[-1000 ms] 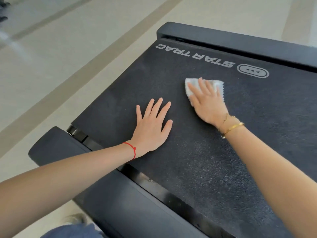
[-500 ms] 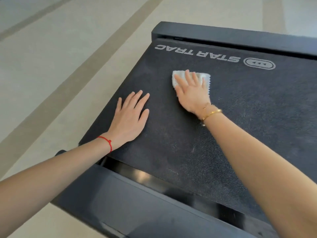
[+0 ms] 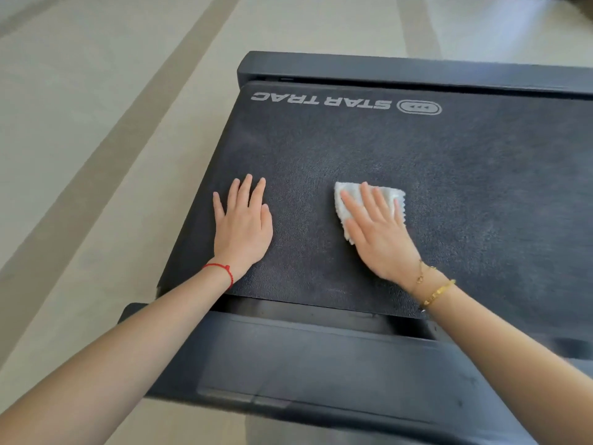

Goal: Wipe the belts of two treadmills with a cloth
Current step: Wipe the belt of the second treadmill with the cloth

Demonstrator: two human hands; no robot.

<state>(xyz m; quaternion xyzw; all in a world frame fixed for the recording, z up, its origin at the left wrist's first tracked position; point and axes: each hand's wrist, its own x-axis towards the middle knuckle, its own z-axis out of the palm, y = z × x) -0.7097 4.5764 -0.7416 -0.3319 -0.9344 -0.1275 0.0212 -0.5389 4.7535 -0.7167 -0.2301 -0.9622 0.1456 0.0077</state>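
A black textured treadmill belt (image 3: 449, 194) with the white lettering STAR TRAC (image 3: 321, 100) fills the middle of the head view. My right hand (image 3: 378, 232) lies flat with straight fingers on a folded white cloth (image 3: 390, 195), pressing it onto the belt near its middle. My left hand (image 3: 242, 226) rests flat on the belt's left part, fingers straight and slightly spread, holding nothing. A red string circles the left wrist and gold bracelets the right.
A dark side rail (image 3: 321, 358) of the treadmill runs along the near edge under my forearms. Another dark rail (image 3: 417, 72) borders the far edge. Beige tiled floor (image 3: 96, 123) with darker stripes lies to the left and beyond.
My right hand slid the cloth toward me, away from the lettering. The left hand stayed flat on the belt, and the camera view swung to face the belt more squarely.
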